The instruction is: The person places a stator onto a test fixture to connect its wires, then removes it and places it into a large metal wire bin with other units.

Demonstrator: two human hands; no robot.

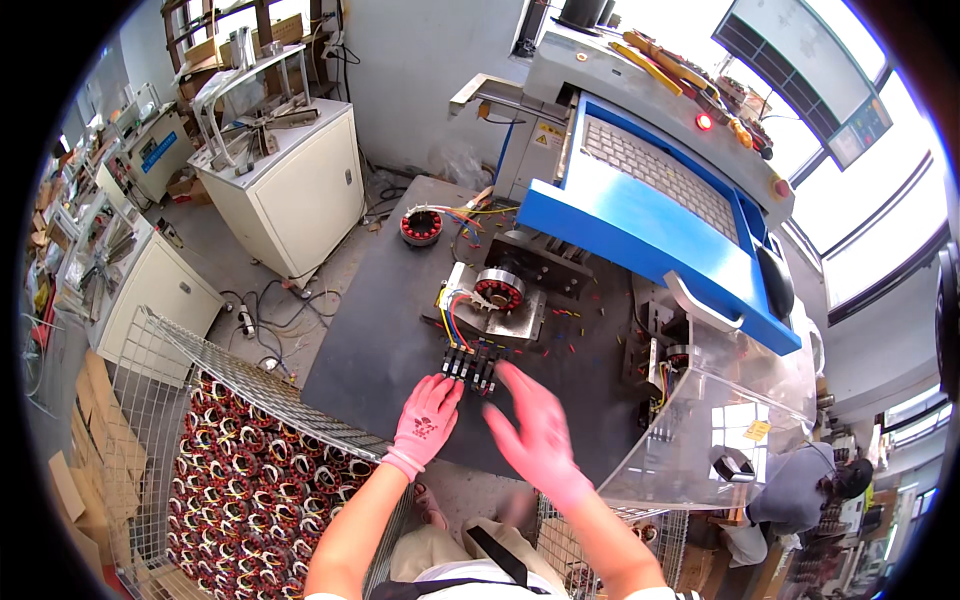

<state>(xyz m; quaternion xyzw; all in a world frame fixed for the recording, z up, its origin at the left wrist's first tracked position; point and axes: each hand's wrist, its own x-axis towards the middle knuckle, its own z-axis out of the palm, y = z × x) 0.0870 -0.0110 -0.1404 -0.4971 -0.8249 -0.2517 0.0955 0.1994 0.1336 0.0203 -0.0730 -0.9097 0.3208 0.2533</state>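
Both my hands wear pink gloves. My left hand (427, 418) has its fingers stretched out flat, with the fingertips at the left end of a row of black clips (470, 369). To the right of that row is my right hand (535, 425), slightly blurred, with thumb and fingers apart and nothing visible in it. Just beyond the clips, a motor stator (498, 290) with red windings and a silver rim sits on a metal fixture (515, 320). Coloured lead wires (455, 312) run from it down to the clips.
Another red-wound stator (421, 227) lies on the dark table (365, 300), with small coloured bits scattered about. A blue-fronted machine (640, 245) stands behind. On the left, a wire basket (250, 370) holds many stators. A clear guard (690, 440) and a co-worker (800, 495) are at right.
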